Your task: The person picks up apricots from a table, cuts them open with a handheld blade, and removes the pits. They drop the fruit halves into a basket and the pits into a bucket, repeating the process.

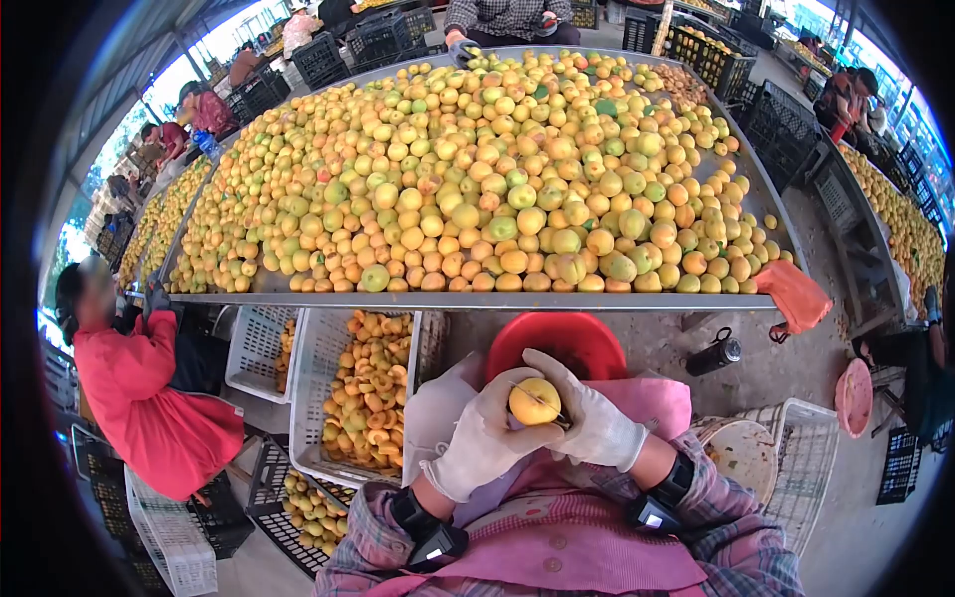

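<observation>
A yellow apricot [535, 401] sits between my two white-gloved hands, above my lap. My left hand [485, 438] curls around its left side and underside. From the other side, the fingers of my right hand [594, 413] close around it. A thin dark line runs along the fruit, and a small dark bit shows by my right fingers; I cannot make out what it is. Just beyond my fingertips stands a red basin [557, 336], partly hidden by my hands. Pink cloth [652, 403] covers my lap.
A metal-rimmed table [477, 298] heaped with apricots [477, 179] spans the front. At left, a white crate [301, 398] holds halved apricots [366, 388]. A black bottle [714, 352] stands on the floor. A person in red [149, 398] sits left; another's gloved hand [463, 50] touches fruit opposite.
</observation>
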The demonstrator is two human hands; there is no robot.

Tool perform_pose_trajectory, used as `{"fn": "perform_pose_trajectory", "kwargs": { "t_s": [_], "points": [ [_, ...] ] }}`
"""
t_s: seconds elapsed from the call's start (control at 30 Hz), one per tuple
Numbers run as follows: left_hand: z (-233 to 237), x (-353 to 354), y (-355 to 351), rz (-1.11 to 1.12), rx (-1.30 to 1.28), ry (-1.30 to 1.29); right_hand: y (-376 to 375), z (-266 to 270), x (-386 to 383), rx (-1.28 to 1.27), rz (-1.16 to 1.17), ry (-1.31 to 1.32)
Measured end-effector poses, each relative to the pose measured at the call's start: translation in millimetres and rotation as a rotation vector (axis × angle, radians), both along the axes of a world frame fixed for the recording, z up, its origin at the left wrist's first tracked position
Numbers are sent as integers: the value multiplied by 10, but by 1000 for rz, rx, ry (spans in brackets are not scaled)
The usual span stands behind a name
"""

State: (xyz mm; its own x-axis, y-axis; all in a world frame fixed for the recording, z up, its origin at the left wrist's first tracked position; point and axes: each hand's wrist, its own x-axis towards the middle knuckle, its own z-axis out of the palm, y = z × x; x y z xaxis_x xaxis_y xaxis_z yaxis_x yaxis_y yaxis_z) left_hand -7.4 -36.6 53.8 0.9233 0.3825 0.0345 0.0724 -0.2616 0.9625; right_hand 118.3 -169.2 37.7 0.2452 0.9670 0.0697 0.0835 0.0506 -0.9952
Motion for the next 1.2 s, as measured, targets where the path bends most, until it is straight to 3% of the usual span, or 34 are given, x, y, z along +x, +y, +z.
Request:
{"fn": "perform_pose_trajectory", "kwargs": {
  "t_s": [0.2, 0.27, 0.33, 0.43, 0.6, 0.67, 0.7, 0.77, 0.83, 0.87, 0.93, 0.97, 1.03, 1.1, 1.2],
  "points": [
    [127, 15, 97, 0, 1, -19, -38, -62, -5, -163, -83, -117],
    [9, 12, 177, -112, -483, 12, -40, -69, 0, -153, -110, -190],
    [-8, -8, 255, -142, -477, 47, -37, 76, 32, -266, -58, 143],
    [-63, -10, 279, -186, -447, 54, -36, -15, 55, -117, -53, -62],
    [-85, 0, 270, -216, -402, 1, -38, -17, 68, -124, -18, -32],
    [-35, 0, 252, -188, -142, -29, -40, 20, 70, -153, -8, -40],
    [-70, -2, 241, -189, -143, -29, -28, 64, 69, -181, -7, -37],
    [-150, -1, 227, -180, -587, -58, -37, 191, 70, -208, -7, -37],
    [-102, -6, 304, -228, -550, -64, -69, 320, 64, -264, 30, 209],
    [-76, -20, 327, -271, -514, -70, -111, 310, 108, -266, 33, 209],
    [-50, -61, 326, -215, -517, -44, -213, 272, 216, -147, 68, 723],
    [-33, -79, 327, -163, -517, -18, -174, 311, 156, -98, -140, 614],
    [7, -47, 261, -114, -530, -38, -154, 134, 234, -36, -290, 506],
    [6, -30, 228, -69, -549, -60, -118, 240, 183, 44, -423, 580],
    [-45, -47, 232, -180, -773, -51, -29, 514, 88, 224, -669, 619]
  ]
}}
